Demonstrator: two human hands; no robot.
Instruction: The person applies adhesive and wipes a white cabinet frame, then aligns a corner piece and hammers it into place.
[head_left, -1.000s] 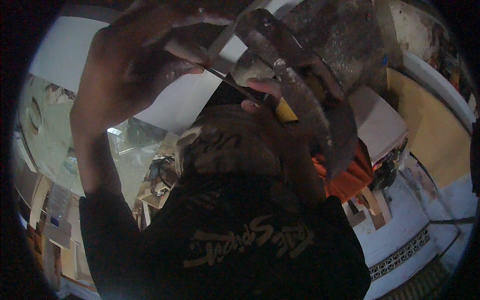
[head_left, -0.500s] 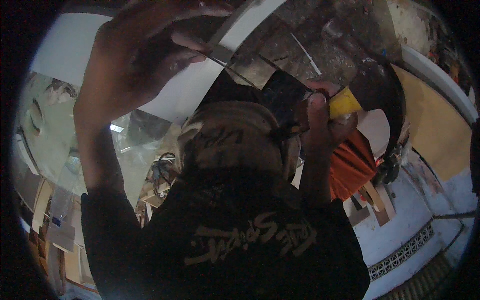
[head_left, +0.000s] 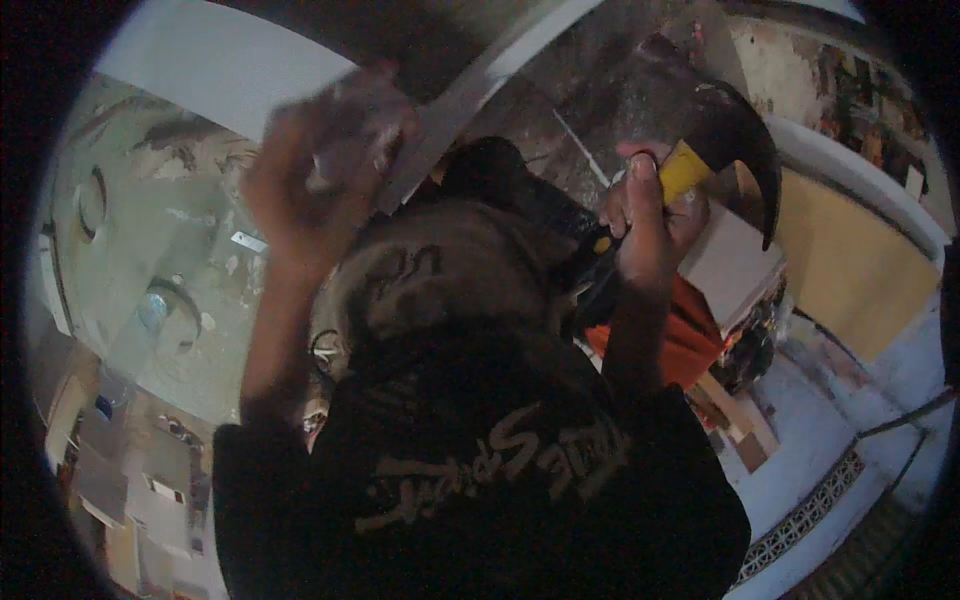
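Note:
My right hand (head_left: 650, 205) is closed around a tool with a yellow block-like part (head_left: 684, 172) that sticks out past the thumb. The dark clutter behind hides the rest of it, so its kind does not show. My left hand (head_left: 340, 150), smeared by motion, is at the near end of a long pale strip or board edge (head_left: 520, 60) that slants up to the right. Whether its fingers grip that edge is unclear. A wide white panel (head_left: 230, 65) lies beyond the left hand.
On the left is a pale green worktop (head_left: 150, 250) with ring marks and a small white piece (head_left: 248, 241). To the right are orange cloth (head_left: 680, 330), a white board (head_left: 735, 265), a tan board (head_left: 840, 265) and a dark curved object (head_left: 755, 150). Wood pieces (head_left: 730, 420) lie below.
My left hand has come lower and toward the right, nearer my body. The right hand stays closed on the yellow tool and has shifted slightly. More of the green worktop shows.

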